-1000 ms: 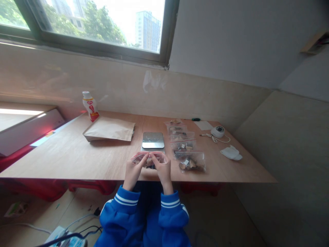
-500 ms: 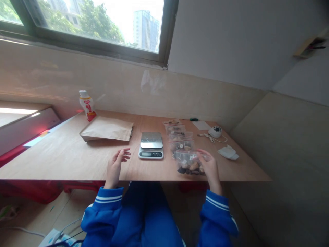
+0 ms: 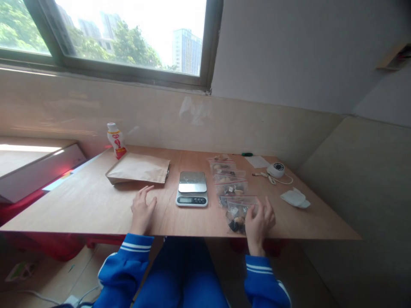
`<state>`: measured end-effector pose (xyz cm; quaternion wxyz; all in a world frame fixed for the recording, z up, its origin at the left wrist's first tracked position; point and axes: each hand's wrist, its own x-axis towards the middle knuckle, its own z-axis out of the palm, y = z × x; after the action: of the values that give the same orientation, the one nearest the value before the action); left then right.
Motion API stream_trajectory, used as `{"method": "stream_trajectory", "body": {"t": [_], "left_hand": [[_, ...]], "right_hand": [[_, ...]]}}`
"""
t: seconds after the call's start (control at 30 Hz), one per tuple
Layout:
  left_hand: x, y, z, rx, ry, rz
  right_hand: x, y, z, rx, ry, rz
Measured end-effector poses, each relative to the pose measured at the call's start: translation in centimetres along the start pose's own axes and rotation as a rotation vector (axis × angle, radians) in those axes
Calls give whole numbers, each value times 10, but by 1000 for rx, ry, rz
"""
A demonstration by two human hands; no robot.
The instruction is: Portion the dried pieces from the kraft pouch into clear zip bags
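My left hand [image 3: 142, 210] is held over the table with its fingers apart and nothing in them. It is nearest to the front edge of a brown paper bag [image 3: 141, 169]. A white kitchen scale [image 3: 192, 201] with a bare steel plate lies between my hands. At the right, my right hand [image 3: 260, 217] is at the side of the closest clear zip bag [image 3: 237, 220], covering its right edge. Its fingers are spread and show no grip on the bag. That bag holds dark and tan dried pieces. Behind it, several similar zip bags [image 3: 230, 188] overlap in a row.
A white bottle with red print [image 3: 116, 140] stands behind the paper bag. To the right are a white round device with a cable [image 3: 275, 170], a crumpled tissue [image 3: 295, 198], a paper sheet [image 3: 257, 161] and a green-handled tool [image 3: 247, 154]. The table [image 3: 80, 205] meets the wall at the back.
My right hand's fingers have come off the zip bag's top corner and spread at its side. My left hand has turned and moved slightly. The camera view has shifted, too.
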<state>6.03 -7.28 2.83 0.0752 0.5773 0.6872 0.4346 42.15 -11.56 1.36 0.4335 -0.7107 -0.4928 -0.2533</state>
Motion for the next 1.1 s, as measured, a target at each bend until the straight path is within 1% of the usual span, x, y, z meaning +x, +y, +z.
{"method": "stream_trajectory", "body": {"t": [0.1,0.17,0.27,0.33,0.4,0.5,0.57,0.63,0.7,0.77,0.83,0.9,0.93,1.1], "left_hand": [[20,-8,8,259,18,136],[37,-14,11,375,-9,209],[61,-23,14,486,-66,230],[74,-30,13,515,-109,239],[82,-35,12,518,-115,240],[87,-35,7,448,-52,267],[86,-26,0,351,13,303],[84,-13,-8,238,108,313],[82,3,-16,129,257,245],[81,18,-22,64,340,145],[81,28,-24,-36,411,43],[78,35,-21,-137,429,-6],[76,38,-19,-178,417,-14],[54,59,-3,-319,267,3]], "right_hand": [[3,8,12,-9,-81,-17],[7,15,22,-3,-134,-7],[12,23,32,36,-215,19],[12,26,35,58,-253,32],[12,27,34,63,-271,38],[11,26,32,60,-288,39],[11,25,30,55,-289,41],[11,25,29,53,-285,43],[11,26,29,55,-290,39],[10,27,29,58,-295,35],[10,28,28,61,-293,34],[9,28,28,66,-286,37],[9,28,28,69,-286,39],[9,27,26,74,-301,59]]}}
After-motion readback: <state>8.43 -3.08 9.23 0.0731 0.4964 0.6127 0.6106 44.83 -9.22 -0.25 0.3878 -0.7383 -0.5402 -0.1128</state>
